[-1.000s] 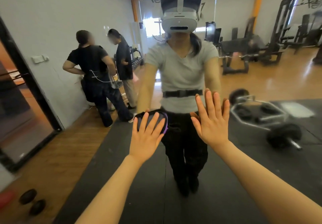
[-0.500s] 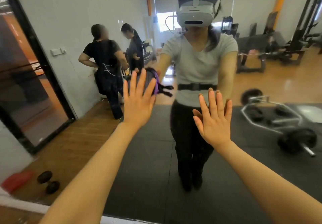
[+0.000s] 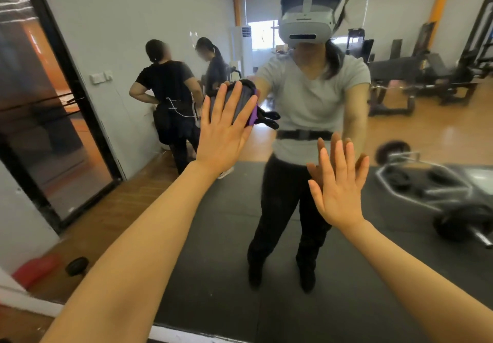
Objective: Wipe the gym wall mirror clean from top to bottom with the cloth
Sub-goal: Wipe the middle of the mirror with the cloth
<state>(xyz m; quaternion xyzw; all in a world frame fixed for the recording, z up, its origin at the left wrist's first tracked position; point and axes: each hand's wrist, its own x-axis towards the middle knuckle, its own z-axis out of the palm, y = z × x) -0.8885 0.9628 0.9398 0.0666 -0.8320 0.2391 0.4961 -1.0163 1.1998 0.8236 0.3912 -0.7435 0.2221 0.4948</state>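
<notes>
The wall mirror (image 3: 266, 276) fills the view and reflects me and the gym. My left hand (image 3: 224, 129) lies flat with straight fingers on a dark grey cloth with a purple edge (image 3: 244, 100), pressing it against the glass at chest height, left of centre. My right hand (image 3: 338, 190) is spread flat against the mirror lower down and to the right, holding nothing. Most of the cloth is hidden behind my left palm.
The mirror's bottom edge (image 3: 173, 336) runs along the floor below my arms. A black-framed glass door (image 3: 72, 108) shows in the reflection at left. Reflected: two people (image 3: 170, 102), a barbell (image 3: 426, 196), weight machines (image 3: 400, 76), and small dumbbells (image 3: 76, 265) at lower left.
My left hand has slid the cloth upward and a little left on the glass. My right hand has stayed flat on the mirror. My view has shifted left.
</notes>
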